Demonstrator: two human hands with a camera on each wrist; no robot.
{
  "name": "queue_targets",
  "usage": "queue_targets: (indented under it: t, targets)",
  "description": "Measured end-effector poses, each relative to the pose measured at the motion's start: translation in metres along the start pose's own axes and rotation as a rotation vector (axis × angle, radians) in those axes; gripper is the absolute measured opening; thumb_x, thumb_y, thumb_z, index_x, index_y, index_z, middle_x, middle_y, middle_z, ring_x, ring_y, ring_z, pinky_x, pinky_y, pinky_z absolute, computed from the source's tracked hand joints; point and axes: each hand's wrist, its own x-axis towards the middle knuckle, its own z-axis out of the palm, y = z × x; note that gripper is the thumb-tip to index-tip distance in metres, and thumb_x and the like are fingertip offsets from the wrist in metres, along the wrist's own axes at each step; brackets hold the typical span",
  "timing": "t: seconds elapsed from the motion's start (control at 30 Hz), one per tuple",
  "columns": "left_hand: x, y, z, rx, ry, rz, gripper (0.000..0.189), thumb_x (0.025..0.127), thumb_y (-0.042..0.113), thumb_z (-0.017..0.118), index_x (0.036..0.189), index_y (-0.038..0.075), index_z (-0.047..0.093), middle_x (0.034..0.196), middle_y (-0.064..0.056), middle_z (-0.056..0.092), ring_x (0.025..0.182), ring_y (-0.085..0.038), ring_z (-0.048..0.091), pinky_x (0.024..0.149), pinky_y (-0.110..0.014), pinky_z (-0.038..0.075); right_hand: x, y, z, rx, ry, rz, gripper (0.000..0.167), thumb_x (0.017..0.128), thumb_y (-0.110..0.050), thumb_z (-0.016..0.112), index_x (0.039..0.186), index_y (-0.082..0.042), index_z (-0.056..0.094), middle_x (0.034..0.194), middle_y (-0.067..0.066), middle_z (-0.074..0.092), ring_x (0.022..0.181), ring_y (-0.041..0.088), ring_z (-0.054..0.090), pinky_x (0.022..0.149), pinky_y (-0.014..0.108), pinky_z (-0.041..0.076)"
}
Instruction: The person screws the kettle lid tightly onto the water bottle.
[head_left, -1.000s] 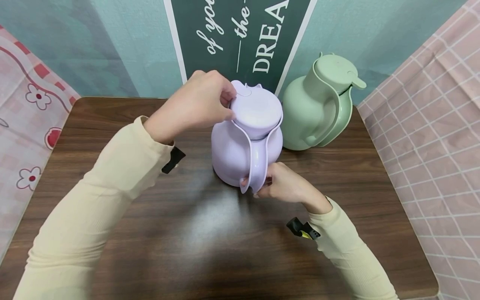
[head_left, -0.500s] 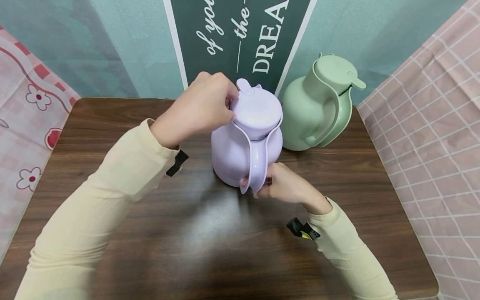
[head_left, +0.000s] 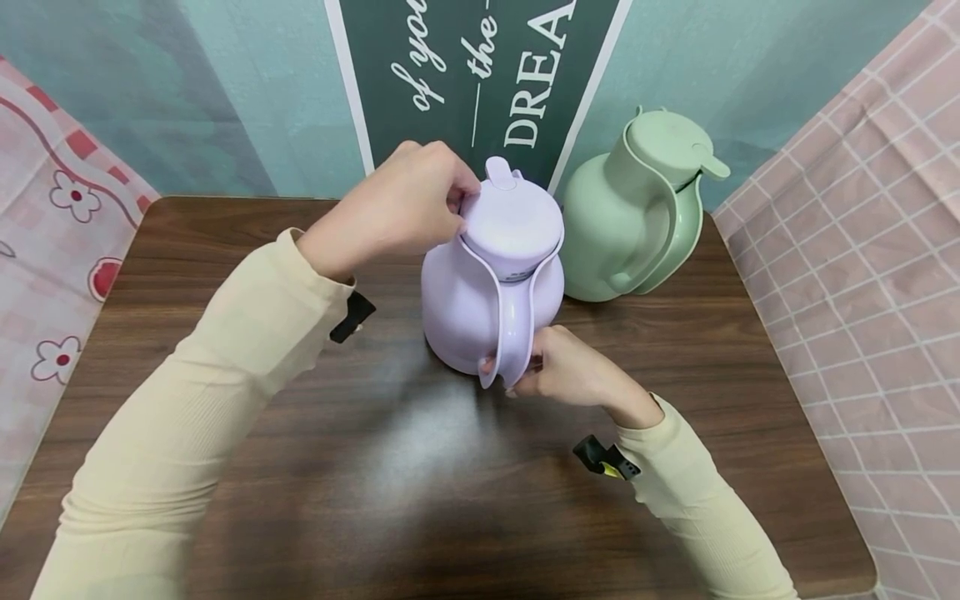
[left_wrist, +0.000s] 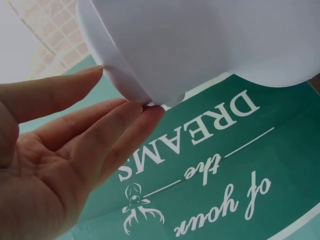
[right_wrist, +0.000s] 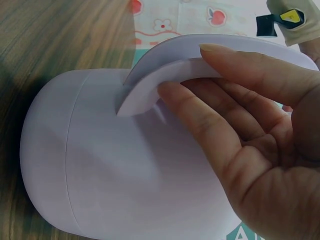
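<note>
A lilac thermos jug stands upright on the wooden table, its handle facing the person. Its round lid sits in the neck, with a small tab pointing toward the back wall. My left hand pinches the lid's left rim between thumb and fingers; the left wrist view shows the fingertips against that edge. Low on the jug, my right hand grips the handle. In the right wrist view, thumb and fingers lie on either side of the handle. Some right fingertips are hidden behind it.
A light green thermos jug stands just behind and right of the lilac one, very close to it. A green poster hangs on the back wall. Cloth with flowers covers the left side; pink checked cloth covers the right.
The lid has turned in the neck, its tab swinging from the left toward the back middle. My left hand shifted slightly with it, while the right hand and jug body stayed still.
</note>
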Motion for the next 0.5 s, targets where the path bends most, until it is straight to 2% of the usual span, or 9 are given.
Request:
queue_targets:
  t: [0.23, 0.5]
  targets:
    - [-0.007, 0.002, 0.0, 0.003, -0.02, -0.041, 0.016, 0.077, 0.001, 0.057, 0.062, 0.008, 0.054, 0.054, -0.002, 0.038, 0.066, -0.02, 0.037, 0.06, -0.028, 0.027, 0.0, -0.001, 0.0, -0.025, 0.011, -0.005, 0.021, 0.072, -0.005, 0.073, 0.091, -0.013, 0.071, 0.081, -0.01, 0.062, 0.078, 0.009, 0.053, 0.069, 0.025, 0.044]
    - [-0.011, 0.004, 0.003, 0.001, 0.005, -0.05, 0.021, 0.077, -0.002, 0.054, 0.059, 0.007, 0.05, 0.054, -0.001, 0.035, 0.064, -0.018, 0.036, 0.055, -0.026, 0.026, 0.0, -0.001, 0.0, 0.014, -0.008, 0.011, 0.027, 0.069, 0.002, 0.071, 0.093, -0.01, 0.071, 0.09, -0.007, 0.067, 0.082, 0.008, 0.054, 0.071, 0.024, 0.044]
